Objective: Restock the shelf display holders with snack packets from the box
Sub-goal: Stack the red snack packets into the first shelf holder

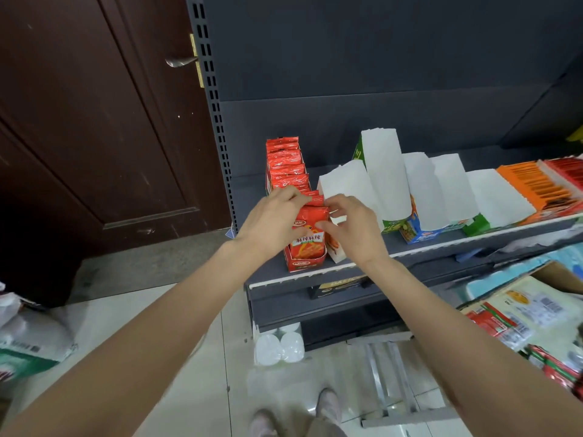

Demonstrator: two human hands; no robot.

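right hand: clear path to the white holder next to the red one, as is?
Probably yes. The right hand is already beside the white holder, with nothing between them; its fingers are on the front red packet, so it would have to let go first.

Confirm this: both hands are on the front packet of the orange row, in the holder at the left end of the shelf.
Not quite: the head view shows the row is red, not orange. Both the left hand and right hand are on the front red packet, in the holder at the shelf's left end.

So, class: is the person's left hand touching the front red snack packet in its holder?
Touching. The head view shows the left hand with fingers curled over the top edge of the front red snack packet.
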